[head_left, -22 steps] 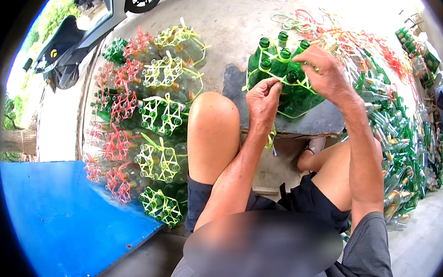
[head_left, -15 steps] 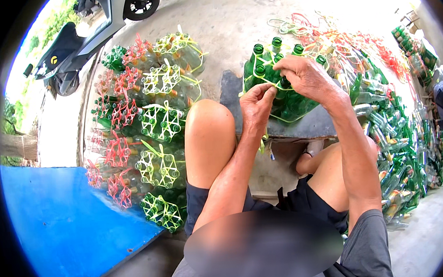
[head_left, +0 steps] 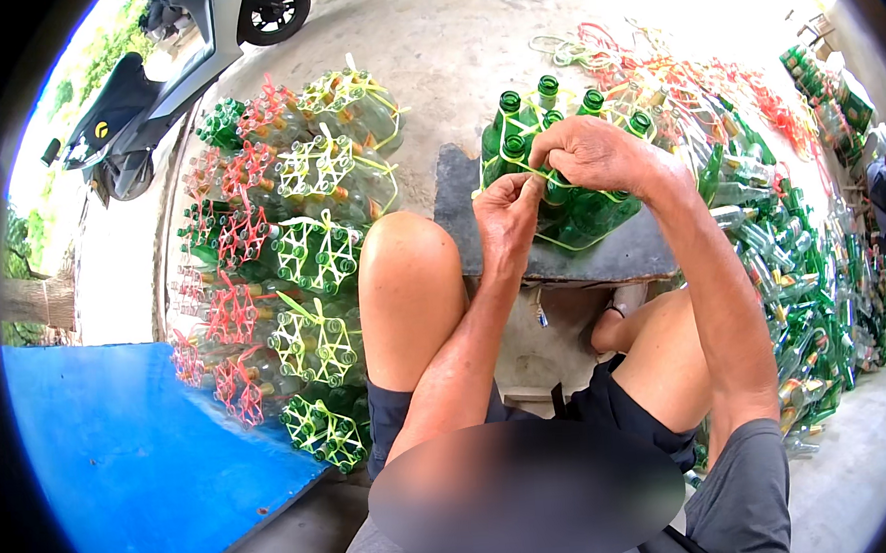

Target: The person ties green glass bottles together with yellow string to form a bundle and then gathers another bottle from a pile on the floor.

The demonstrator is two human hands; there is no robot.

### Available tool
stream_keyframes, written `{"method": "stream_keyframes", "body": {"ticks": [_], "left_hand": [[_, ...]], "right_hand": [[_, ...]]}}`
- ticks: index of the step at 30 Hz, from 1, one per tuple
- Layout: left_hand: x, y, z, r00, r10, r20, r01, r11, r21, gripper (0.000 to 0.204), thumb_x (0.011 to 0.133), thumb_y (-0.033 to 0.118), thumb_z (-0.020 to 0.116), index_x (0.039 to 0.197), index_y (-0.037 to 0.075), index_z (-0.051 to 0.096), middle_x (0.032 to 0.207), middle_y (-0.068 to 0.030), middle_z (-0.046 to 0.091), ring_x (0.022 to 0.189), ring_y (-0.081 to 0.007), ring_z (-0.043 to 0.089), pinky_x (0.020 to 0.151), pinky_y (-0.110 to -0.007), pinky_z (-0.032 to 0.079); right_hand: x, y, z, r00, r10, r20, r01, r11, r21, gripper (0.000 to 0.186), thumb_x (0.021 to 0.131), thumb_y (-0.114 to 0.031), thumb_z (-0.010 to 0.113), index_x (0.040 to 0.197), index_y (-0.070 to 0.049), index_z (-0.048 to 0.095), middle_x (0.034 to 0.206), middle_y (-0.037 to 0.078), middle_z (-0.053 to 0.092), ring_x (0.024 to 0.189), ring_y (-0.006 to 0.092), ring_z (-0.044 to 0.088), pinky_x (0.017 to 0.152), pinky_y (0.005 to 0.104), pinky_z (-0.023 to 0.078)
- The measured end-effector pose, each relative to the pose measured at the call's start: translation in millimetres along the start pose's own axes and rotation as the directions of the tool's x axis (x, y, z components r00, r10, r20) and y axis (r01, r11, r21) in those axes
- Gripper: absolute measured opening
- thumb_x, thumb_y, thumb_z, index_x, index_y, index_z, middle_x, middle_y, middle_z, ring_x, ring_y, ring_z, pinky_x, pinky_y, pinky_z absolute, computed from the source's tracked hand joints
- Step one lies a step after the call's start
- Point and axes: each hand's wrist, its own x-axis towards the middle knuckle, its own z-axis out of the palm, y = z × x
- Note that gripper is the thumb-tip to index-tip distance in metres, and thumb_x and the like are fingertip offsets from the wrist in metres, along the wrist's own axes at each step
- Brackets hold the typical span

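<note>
A cluster of green glass bottles (head_left: 508, 123) stands upright on a dark slab-topped stand in front of me, bound with yellow-green plastic strap (head_left: 558, 242) round the necks and sides. My left hand (head_left: 507, 213) is at the cluster's near left side, thumb and forefinger pinched on the strap. Just right of it, my right hand (head_left: 602, 153) arches over the bottle necks with its fingers curled in, also closed on the strap. The two hands' fingertips nearly meet. My right hand hides some of the bottle necks and part of the strap.
On the left stand rows of bottle bundles (head_left: 317, 253) tied with yellow-green and red straps. Loose bottles (head_left: 778, 269) pile up on the right, below tangled red strap (head_left: 744, 90). The slab (head_left: 459, 191) is near my knees. A blue panel (head_left: 142, 452) and a scooter (head_left: 134, 122) are leftward.
Both hands stay at the bottle necks. My right hand has shifted slightly left and down, and its elbow has swung outward to the right. The view has moved a little.
</note>
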Motion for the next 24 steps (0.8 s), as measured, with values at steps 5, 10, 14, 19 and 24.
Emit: {"method": "stream_keyframes", "body": {"ticks": [5, 10, 14, 19, 24], "left_hand": [[-0.4, 3.3, 5.7, 0.998, 0.036, -0.053, -0.028, 0.988, 0.151, 0.021, 0.098, 0.017, 0.077, 0.092, -0.004, 0.077, 0.076, 0.0054, 0.063, 0.066, -0.0027, 0.048, 0.055, -0.023, 0.036], [3.3, 3.2, 6.9, 0.989, 0.096, -0.11, -0.062, 0.957, 0.284, 0.031, 0.097, 0.021, 0.077, 0.081, -0.005, 0.074, 0.065, 0.0048, 0.058, 0.06, -0.0038, 0.044, 0.051, -0.027, 0.035], [5.6, 0.9, 6.2, 0.982, 0.124, -0.141, -0.073, 0.944, 0.321, 0.037, 0.096, 0.022, 0.077, 0.073, -0.006, 0.07, 0.057, 0.0013, 0.055, 0.058, -0.0058, 0.043, 0.051, -0.031, 0.038], [9.2, -6.4, 5.1, 0.976, 0.146, -0.16, -0.084, 0.937, 0.34, 0.039, 0.096, 0.025, 0.077, 0.072, -0.005, 0.068, 0.057, 0.0004, 0.054, 0.058, -0.0061, 0.042, 0.05, -0.032, 0.036], [7.6, -6.7, 5.6, 0.974, 0.161, -0.158, -0.097, 0.931, 0.351, 0.04, 0.098, 0.024, 0.076, 0.07, -0.003, 0.067, 0.061, 0.0054, 0.053, 0.059, -0.0046, 0.04, 0.05, -0.029, 0.032]], "right_hand": [[10.9, 6.9, -3.8, 0.99, 0.077, 0.119, -0.083, 0.996, 0.043, 0.034, 0.081, -0.009, 0.05, 0.101, 0.002, 0.074, 0.089, 0.02, 0.074, 0.082, 0.0309, 0.07, 0.079, 0.0413, 0.056], [20.1, 6.1, -1.8, 0.967, 0.175, 0.187, -0.168, 0.984, -0.052, 0.037, 0.077, -0.006, 0.047, 0.1, 0.002, 0.076, 0.084, 0.02, 0.073, 0.079, 0.0293, 0.07, 0.075, 0.041, 0.056], [21.9, -8.9, -10.6, 0.916, 0.292, 0.276, -0.284, 0.956, -0.07, 0.038, 0.076, -0.004, 0.048, 0.1, 0.001, 0.076, 0.077, 0.019, 0.072, 0.071, 0.0304, 0.067, 0.068, 0.0442, 0.053], [25.7, -22.6, -14.1, 0.882, 0.362, 0.302, -0.344, 0.932, -0.113, 0.034, 0.075, -0.004, 0.048, 0.095, 0.0, 0.075, 0.073, 0.021, 0.068, 0.065, 0.0327, 0.063, 0.063, 0.0466, 0.051], [26.9, -5.9, -0.3, 0.969, 0.125, 0.212, -0.05, 0.943, -0.33, 0.025, 0.075, -0.006, 0.054, 0.09, -0.001, 0.074, 0.082, 0.025, 0.068, 0.075, 0.0425, 0.067, 0.069, 0.05, 0.053]]}}
